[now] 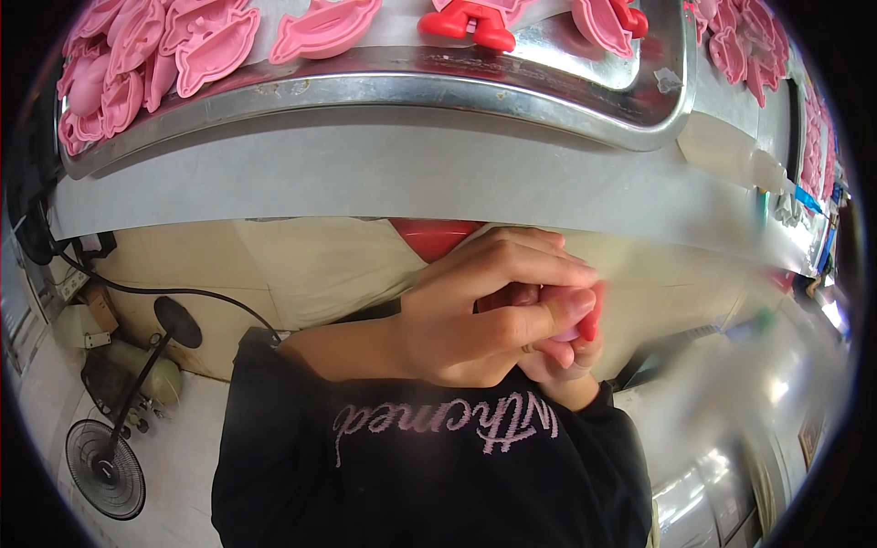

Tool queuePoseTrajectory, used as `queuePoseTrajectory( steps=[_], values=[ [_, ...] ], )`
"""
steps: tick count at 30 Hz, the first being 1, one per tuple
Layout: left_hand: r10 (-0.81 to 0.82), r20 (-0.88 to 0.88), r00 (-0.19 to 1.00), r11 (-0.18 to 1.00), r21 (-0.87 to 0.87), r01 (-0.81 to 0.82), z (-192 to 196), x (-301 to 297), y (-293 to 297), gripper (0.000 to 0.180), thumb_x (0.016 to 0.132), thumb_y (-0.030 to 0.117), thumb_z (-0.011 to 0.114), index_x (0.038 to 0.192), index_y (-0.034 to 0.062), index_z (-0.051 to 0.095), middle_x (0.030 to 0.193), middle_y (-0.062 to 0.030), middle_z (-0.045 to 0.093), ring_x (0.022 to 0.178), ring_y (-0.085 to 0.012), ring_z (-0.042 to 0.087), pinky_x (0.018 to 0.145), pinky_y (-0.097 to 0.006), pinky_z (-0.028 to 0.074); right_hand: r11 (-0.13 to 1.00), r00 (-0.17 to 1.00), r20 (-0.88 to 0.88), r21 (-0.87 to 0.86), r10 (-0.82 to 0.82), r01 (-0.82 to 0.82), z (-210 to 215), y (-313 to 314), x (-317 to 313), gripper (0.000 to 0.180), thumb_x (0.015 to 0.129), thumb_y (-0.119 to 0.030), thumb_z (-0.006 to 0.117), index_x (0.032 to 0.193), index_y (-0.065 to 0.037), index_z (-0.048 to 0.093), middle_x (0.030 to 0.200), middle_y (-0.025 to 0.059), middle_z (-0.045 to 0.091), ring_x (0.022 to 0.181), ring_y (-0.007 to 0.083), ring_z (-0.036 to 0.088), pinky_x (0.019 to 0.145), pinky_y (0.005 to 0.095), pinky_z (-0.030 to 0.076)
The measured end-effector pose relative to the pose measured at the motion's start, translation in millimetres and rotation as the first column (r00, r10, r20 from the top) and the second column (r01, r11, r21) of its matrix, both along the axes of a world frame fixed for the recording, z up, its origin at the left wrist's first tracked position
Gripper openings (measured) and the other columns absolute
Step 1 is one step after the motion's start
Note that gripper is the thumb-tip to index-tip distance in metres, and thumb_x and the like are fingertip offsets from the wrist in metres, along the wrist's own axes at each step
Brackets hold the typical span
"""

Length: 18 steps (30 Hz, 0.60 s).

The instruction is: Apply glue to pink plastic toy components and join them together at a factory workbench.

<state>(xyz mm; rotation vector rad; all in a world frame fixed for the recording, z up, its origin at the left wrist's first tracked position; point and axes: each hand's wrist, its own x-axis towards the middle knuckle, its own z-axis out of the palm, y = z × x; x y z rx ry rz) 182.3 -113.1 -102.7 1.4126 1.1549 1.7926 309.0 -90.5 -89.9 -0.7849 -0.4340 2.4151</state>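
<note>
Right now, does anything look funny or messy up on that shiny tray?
Nothing looks broken or spilled. The pink plastic pieces lie heaped unevenly on the metal tray, beside a red figure-shaped piece. Both hands are clasped around a small red-and-pink piece, mostly hidden.

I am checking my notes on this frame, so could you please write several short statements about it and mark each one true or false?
1. The left hand covers the right hand, close to the chest. True.
2. A small red plastic piece shows between the hands. True.
3. The long metal tray holds blue moulded pieces. False: pink moulded plastic pieces.
4. The black standing fan sits on the tray. False: it stands on the floor.
</note>
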Motion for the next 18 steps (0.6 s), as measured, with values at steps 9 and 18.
queuePoseTrajectory(
  steps=[9, 18],
  values=[
    [0.051, 0.034, 0.998, 0.999, -0.012, -0.050, -4.7, 2.0, -2.9, 0.020, 0.069, 0.001, 0.063, 0.088, 0.0023, 0.059, 0.091, -0.0127, 0.058, 0.079, -0.0234, 0.057, 0.076, -0.038, 0.047, 0.997, 0.999, -0.049, -0.070, 0.015, -0.018, -5.5, -2.7, -1.9, 0.051, 0.069, -0.032, 0.063, 0.101, 0.001, 0.040, 0.095, 0.0167, 0.052, 0.089, 0.0215, 0.054, 0.078, 0.0296, 0.044],
    [0.013, 0.088, 0.996, 0.999, -0.032, -0.010, -0.4, 0.0, 2.3, 0.033, 0.062, 0.009, 0.070, 0.090, -0.0007, 0.056, 0.092, -0.0158, 0.058, 0.082, -0.0262, 0.059, 0.078, -0.040, 0.048, 0.998, 1.000, 0.013, 0.056, -0.006, 0.005, 6.0, 9.6, -1.3, 0.036, 0.075, -0.010, 0.059, 0.104, 0.003, 0.041, 0.091, 0.0114, 0.056, 0.084, 0.0142, 0.055, 0.077, 0.0276, 0.044]
  ],
)
